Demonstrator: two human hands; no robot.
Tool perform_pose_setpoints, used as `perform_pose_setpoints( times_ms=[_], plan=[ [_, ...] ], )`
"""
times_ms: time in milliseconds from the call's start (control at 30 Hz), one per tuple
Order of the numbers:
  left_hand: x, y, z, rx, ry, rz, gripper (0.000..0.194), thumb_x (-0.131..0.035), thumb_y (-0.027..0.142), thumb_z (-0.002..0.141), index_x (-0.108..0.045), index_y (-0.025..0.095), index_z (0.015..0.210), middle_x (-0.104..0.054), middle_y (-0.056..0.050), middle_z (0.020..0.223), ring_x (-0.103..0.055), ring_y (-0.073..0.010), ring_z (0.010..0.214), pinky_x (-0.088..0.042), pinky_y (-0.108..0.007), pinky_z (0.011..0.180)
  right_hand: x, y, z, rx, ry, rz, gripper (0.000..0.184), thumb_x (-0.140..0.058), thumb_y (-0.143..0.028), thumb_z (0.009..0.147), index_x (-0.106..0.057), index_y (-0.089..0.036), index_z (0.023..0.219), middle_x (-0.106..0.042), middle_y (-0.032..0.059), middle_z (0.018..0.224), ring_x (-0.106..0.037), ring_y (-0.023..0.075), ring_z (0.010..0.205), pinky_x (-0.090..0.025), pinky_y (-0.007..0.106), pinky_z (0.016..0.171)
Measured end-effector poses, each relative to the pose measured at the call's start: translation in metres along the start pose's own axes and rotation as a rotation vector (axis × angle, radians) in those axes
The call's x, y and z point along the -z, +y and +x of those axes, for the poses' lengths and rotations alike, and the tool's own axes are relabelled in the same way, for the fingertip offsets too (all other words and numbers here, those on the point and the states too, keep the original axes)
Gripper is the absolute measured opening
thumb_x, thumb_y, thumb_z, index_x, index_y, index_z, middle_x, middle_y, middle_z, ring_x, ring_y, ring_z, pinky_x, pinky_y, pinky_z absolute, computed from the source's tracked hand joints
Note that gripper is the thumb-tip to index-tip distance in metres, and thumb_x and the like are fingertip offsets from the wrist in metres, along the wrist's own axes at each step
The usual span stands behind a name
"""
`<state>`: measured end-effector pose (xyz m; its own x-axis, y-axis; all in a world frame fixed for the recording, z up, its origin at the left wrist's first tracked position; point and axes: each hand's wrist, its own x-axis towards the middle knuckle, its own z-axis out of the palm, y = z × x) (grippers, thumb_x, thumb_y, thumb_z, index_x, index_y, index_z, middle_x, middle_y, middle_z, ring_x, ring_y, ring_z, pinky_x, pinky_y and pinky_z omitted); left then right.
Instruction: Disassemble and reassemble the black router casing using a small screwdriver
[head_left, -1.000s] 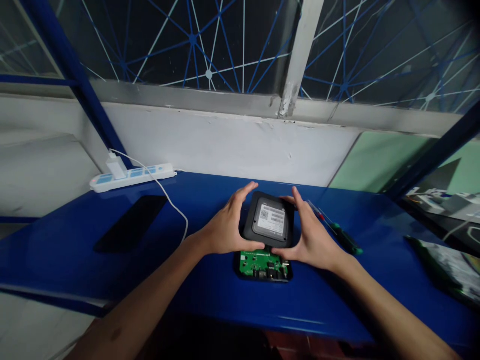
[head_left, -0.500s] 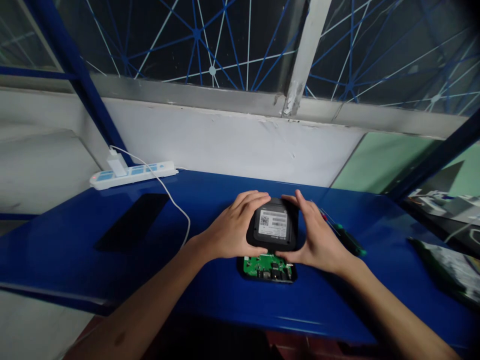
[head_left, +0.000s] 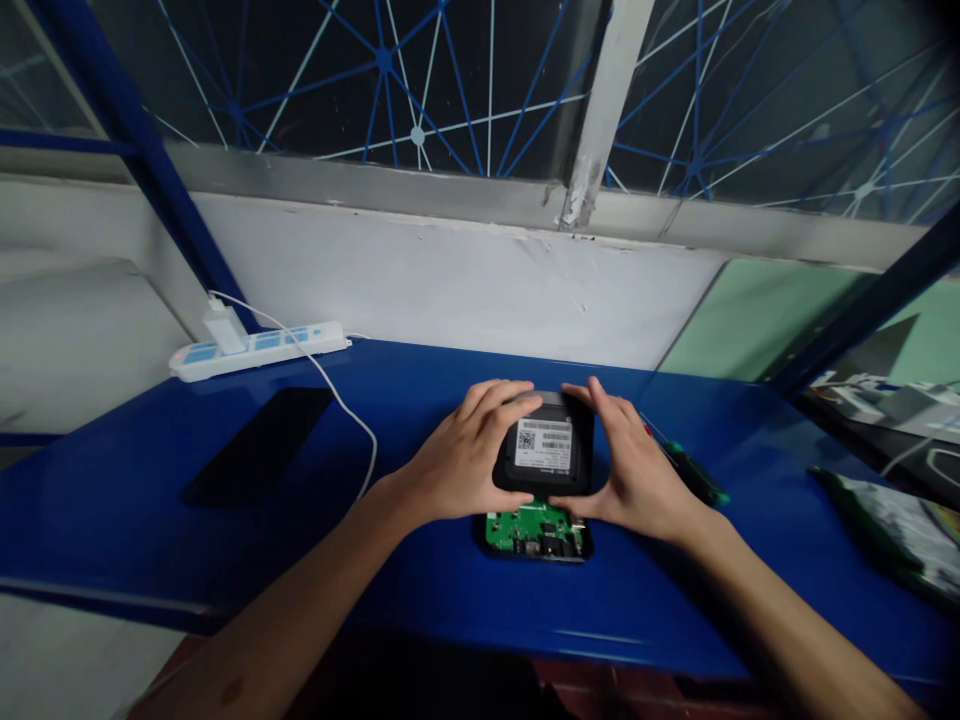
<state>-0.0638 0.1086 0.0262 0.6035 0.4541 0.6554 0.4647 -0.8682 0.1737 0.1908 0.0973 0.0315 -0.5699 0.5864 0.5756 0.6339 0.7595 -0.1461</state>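
Observation:
Between my two hands is a black plastic cover (head_left: 507,470) with a white printed label (head_left: 544,448) and a QR code facing me. My left hand (head_left: 469,450) is closed on its left side, fingers over the far edge and thumb at the near edge. My right hand (head_left: 634,465) grips the right side in the same way. Just below the cover lies an open black case holding a green circuit board (head_left: 536,530), with metal ports along its near edge. The cover and my thumbs hide the far part of the board.
A green-handled screwdriver (head_left: 697,475) lies right of my right hand. At left are a dark flat slab (head_left: 259,447), a white cable (head_left: 352,405) and a power strip (head_left: 262,350) with a plugged-in adapter. A silvery bag (head_left: 892,530) sits at the right on the blue table (head_left: 420,600).
The cover's tilt has shifted slightly, and a lighter strip now shows along its far edge. Both hands keep their hold. The whole view has shifted a little.

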Motion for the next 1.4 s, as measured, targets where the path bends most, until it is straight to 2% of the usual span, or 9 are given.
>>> perform_pose_setpoints(
  times_ms=[167,267,367,433,533,700,1033,1267,1400],
  plan=[
    [0.0,0.0,0.0,0.017,-0.006,-0.049,0.108,-0.086,0.035,0.063,-0.021,0.026,0.148,-0.038,-0.017,0.148,-0.037,-0.0435,0.133,-0.041,-0.066,0.105,0.0,0.0,-0.001,-0.026,-0.012,0.065,0.126,-0.078,-0.052,0.071,0.006,-0.019,0.16,-0.043,0.0202,0.152,-0.046,0.0411,0.132,-0.044,0.064,0.103],
    [0.001,0.001,-0.002,0.082,-0.046,-0.126,0.112,-0.088,0.037,0.058,-0.021,0.023,0.147,-0.039,-0.018,0.143,-0.037,-0.0428,0.131,-0.043,-0.064,0.104,0.0,-0.001,-0.002,-0.062,-0.058,0.133,0.128,-0.079,-0.053,0.07,0.006,-0.018,0.16,-0.044,0.0201,0.151,-0.045,0.0411,0.133,-0.043,0.063,0.105],
    [0.006,0.005,-0.001,0.216,-0.177,-0.207,0.116,-0.088,0.044,0.055,-0.021,0.021,0.147,-0.042,-0.017,0.137,-0.04,-0.0417,0.127,-0.047,-0.062,0.1,0.0,-0.001,-0.004,-0.074,-0.144,0.214,0.132,-0.08,-0.056,0.066,0.005,-0.019,0.16,-0.047,0.0208,0.147,-0.048,0.0413,0.132,-0.045,0.061,0.104],
    [0.011,0.01,0.0,0.307,-0.302,-0.255,0.113,-0.086,0.05,0.057,-0.023,0.022,0.147,-0.043,-0.015,0.134,-0.043,-0.0406,0.124,-0.048,-0.061,0.098,0.001,-0.001,-0.004,-0.081,-0.231,0.254,0.133,-0.08,-0.059,0.064,0.003,-0.019,0.16,-0.05,0.0213,0.143,-0.052,0.0408,0.128,-0.047,0.059,0.102],
    [0.017,0.016,0.004,0.38,-0.414,-0.285,0.108,-0.083,0.053,0.057,-0.029,0.021,0.144,-0.046,-0.014,0.133,-0.045,-0.0391,0.122,-0.047,-0.059,0.099,0.004,-0.004,-0.003,-0.119,-0.361,0.265,0.131,-0.079,-0.061,0.064,-0.002,-0.018,0.16,-0.052,0.0215,0.14,-0.052,0.0401,0.125,-0.049,0.057,0.1],
    [0.022,0.019,0.006,0.366,-0.459,-0.259,0.105,-0.083,0.058,0.057,-0.035,0.018,0.142,-0.048,-0.014,0.133,-0.045,-0.0383,0.122,-0.043,-0.057,0.102,0.009,-0.01,-0.001,-0.151,-0.44,0.239,0.129,-0.076,-0.065,0.065,-0.004,-0.017,0.161,-0.048,0.0218,0.144,-0.05,0.0404,0.127,-0.048,0.057,0.102],
    [0.019,0.023,0.003,0.319,-0.496,-0.176,0.102,-0.082,0.061,0.056,-0.041,0.018,0.138,-0.053,-0.011,0.12,-0.05,-0.035,0.114,-0.04,-0.054,0.104,0.01,-0.014,-0.003,-0.113,-0.473,0.183,0.129,-0.077,-0.065,0.063,-0.007,-0.018,0.161,-0.053,0.022,0.135,-0.056,0.0398,0.116,-0.052,0.057,0.094],
    [0.018,0.024,0.003,0.327,-0.549,-0.156,0.104,-0.08,0.065,0.057,-0.041,0.016,0.14,-0.053,-0.013,0.122,-0.047,-0.0367,0.118,-0.038,-0.055,0.106,0.01,-0.012,-0.005,-0.125,-0.506,0.175,0.127,-0.076,-0.073,0.061,-0.017,-0.019,0.16,-0.052,0.0213,0.139,-0.057,0.0402,0.119,-0.053,0.055,0.095],
    [0.016,0.022,0.001,0.312,-0.538,-0.149,0.102,-0.08,0.068,0.056,-0.044,0.017,0.138,-0.054,-0.012,0.119,-0.048,-0.0364,0.116,-0.038,-0.055,0.106,0.009,-0.013,-0.005,-0.134,-0.526,0.15,0.128,-0.075,-0.076,0.059,-0.019,-0.019,0.159,-0.051,0.0219,0.14,-0.055,0.042,0.123,-0.051,0.056,0.099]
  ],
)
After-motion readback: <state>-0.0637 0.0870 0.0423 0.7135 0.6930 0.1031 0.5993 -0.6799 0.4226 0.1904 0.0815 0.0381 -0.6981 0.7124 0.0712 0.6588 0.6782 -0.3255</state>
